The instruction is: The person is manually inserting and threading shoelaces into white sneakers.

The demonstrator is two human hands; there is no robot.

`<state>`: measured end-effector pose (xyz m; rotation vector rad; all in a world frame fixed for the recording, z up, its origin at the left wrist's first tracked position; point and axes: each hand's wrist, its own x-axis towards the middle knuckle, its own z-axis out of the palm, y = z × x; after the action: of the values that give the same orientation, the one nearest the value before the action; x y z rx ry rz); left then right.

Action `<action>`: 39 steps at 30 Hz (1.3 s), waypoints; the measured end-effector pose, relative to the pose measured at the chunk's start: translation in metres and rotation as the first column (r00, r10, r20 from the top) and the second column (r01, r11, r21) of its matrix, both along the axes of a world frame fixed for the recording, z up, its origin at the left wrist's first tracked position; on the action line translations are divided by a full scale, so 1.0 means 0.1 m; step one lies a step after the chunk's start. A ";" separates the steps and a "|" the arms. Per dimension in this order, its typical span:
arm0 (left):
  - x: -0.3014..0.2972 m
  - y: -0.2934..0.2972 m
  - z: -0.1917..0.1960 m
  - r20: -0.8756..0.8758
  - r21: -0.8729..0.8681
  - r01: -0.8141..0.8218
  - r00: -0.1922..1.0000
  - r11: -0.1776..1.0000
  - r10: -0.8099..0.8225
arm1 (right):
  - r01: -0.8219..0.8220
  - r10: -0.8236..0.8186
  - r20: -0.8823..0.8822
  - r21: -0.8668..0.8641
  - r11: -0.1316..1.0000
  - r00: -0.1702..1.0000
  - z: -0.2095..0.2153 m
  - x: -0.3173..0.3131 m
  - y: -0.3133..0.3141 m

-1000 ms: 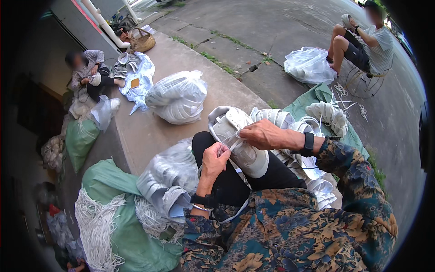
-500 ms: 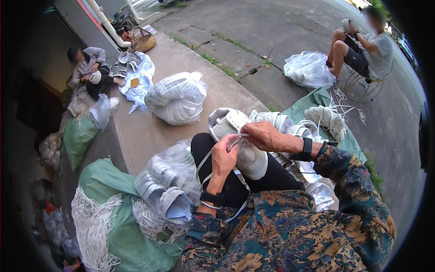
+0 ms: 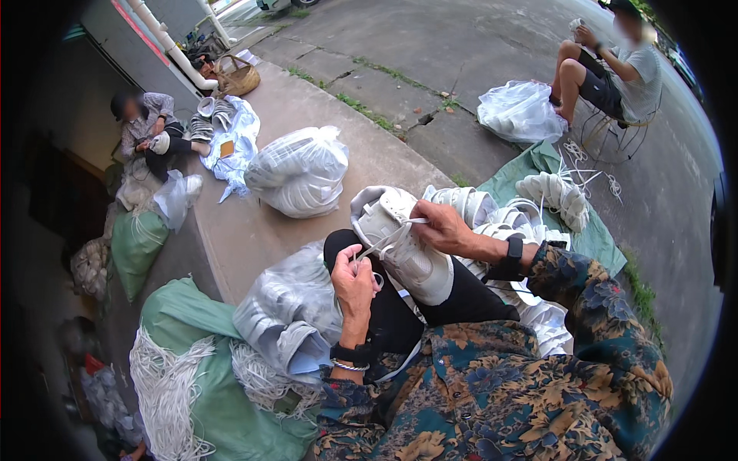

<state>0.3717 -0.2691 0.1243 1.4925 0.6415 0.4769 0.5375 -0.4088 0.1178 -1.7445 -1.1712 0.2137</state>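
Note:
A white sneaker (image 3: 421, 267) rests across my lap, its toe end toward me and its opening pointing away. My right hand (image 3: 442, 229) is closed on a white shoelace (image 3: 379, 247) at the right of the shoe's tongue. To the left of the shoe, my left hand (image 3: 354, 283) pinches another stretch of the lace, which runs taut from the eyelets to its fingers. Between the hands the upper part of the lacing shows. A loose length of lace hangs down by my left thigh.
Left of me, bundled white laces (image 3: 165, 396) lie on a green sack (image 3: 184, 311), beside a clear bag of shoes (image 3: 288, 288). More white shoes (image 3: 530, 227) are at my right on green sheeting (image 3: 607, 250). A full plastic bag (image 3: 298, 173) stands ahead. Two co-workers sit farther off.
My hands have moved apart: the left drew back to the left and down with the lace, while the right stayed near the tongue. The lace between them is now stretched out.

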 end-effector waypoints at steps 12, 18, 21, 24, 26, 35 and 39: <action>-0.51 0.64 0.03 -0.054 -0.076 -0.095 0.994 0.993 0.091 | 0.011 -0.013 -0.268 -0.007 1.000 0.963 -0.03 -0.02 0.01; -0.34 0.29 -0.05 -0.032 0.121 -0.215 0.975 0.969 0.220 | 0.032 -0.021 -0.315 0.030 0.999 0.949 0.07 0.00 0.02; -0.18 0.03 -0.07 0.031 0.333 -0.070 0.998 0.940 0.063 | -0.086 0.088 -0.144 0.024 0.996 0.986 0.15 0.01 0.12; 0.03 -0.13 0.04 -0.198 0.515 0.066 0.979 0.855 0.043 | -0.153 0.199 0.289 -0.171 0.973 0.936 0.25 -0.04 0.15; 0.10 -0.12 -0.07 -0.237 0.560 0.080 0.969 0.825 0.067 | -0.153 0.221 0.341 -0.215 0.965 0.914 0.31 -0.04 0.16; 0.11 -0.11 -0.16 -0.194 0.668 -0.001 0.965 0.744 0.175 | -0.086 0.217 0.437 -0.300 0.950 0.873 0.51 0.14 0.08; 0.03 -0.02 -0.21 -0.160 0.523 -0.006 0.981 0.852 0.105 | 0.006 0.162 0.456 -0.345 0.939 0.875 0.53 0.31 -0.07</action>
<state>0.3746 -0.2715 0.1031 2.0583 0.7375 0.5939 0.5682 -0.4156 0.1712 -2.1277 -1.6441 0.0253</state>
